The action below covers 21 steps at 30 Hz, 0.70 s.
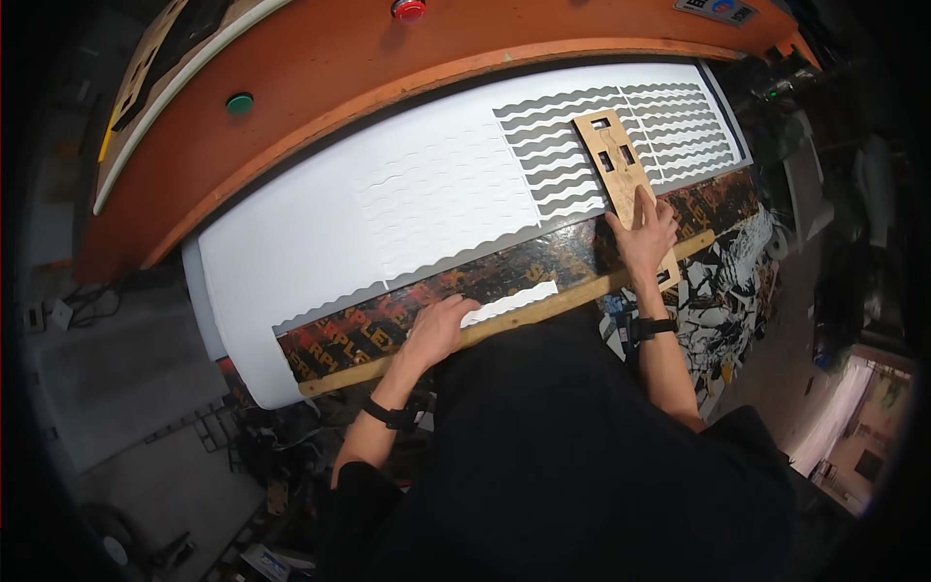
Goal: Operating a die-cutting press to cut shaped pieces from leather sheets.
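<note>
A long wooden board (635, 190) with rectangular cut-outs lies slanted across the white sheet (291, 223) and the dark bench edge. My right hand (648, 235) grips it, thumb on one side and fingers on the other. My left hand (438, 332) is closed at the left end of a white wavy-edged strip (514, 302), which lies on the dark printed panel (572, 254). The fingertips hide that end of the strip. Under the board, wavy strips (553, 160) are cut in the sheet, with grey showing between them.
An orange machine housing (320, 78) arches behind the sheet, bearing a green button (240, 103) and a red button (408, 11). A wooden batten (572, 295) runs along the near bench edge. White and dark scraps (713, 301) are heaped below at the right.
</note>
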{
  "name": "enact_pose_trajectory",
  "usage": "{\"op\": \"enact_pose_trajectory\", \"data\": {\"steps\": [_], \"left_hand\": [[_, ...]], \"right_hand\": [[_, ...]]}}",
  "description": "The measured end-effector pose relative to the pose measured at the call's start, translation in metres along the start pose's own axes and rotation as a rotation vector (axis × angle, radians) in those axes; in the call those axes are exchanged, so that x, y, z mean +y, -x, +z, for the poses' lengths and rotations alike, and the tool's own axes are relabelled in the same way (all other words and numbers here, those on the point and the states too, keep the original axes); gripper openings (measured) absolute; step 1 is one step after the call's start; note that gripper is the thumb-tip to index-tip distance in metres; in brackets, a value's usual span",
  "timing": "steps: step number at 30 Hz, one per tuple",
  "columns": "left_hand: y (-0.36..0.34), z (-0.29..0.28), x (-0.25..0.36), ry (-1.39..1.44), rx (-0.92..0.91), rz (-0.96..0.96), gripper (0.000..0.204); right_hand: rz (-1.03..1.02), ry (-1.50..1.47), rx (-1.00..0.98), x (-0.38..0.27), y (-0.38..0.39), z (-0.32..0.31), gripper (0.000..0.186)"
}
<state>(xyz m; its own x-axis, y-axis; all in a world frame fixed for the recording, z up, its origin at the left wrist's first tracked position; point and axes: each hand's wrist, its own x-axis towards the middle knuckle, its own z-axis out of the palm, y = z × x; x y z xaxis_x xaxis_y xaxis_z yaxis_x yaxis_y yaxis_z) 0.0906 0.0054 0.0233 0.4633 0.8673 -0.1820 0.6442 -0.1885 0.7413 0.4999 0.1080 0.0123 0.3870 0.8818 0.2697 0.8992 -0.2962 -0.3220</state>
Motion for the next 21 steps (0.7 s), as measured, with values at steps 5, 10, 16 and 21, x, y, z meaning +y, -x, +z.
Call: {"op": "enact_pose_trajectory", "data": {"steps": [5, 10, 16, 21], "left_hand": [[0.01, 0.012, 0.004, -0.065, 0.061, 0.04, 0.038], [0.001, 0.026, 0.014, -0.127, 0.159, 0.104, 0.029], [0.001, 0.014, 0.007, -0.101, 0.108, 0.123, 0.024], [-0.015, -0.043, 0.0, -0.107, 0.389, 0.109, 0.029]], "right_hand": [[0.024, -0.006, -0.03, 0.003, 0.005, -0.005, 0.087], [0.064, 0.001, -0.061, 0.02, 0.003, -0.012, 0.087], [0.054, -0.047, -0.052, 0.007, 0.001, -0.012, 0.084], [-0.093, -0.08, -0.046, -0.005, -0.009, -0.023, 0.083]]}}
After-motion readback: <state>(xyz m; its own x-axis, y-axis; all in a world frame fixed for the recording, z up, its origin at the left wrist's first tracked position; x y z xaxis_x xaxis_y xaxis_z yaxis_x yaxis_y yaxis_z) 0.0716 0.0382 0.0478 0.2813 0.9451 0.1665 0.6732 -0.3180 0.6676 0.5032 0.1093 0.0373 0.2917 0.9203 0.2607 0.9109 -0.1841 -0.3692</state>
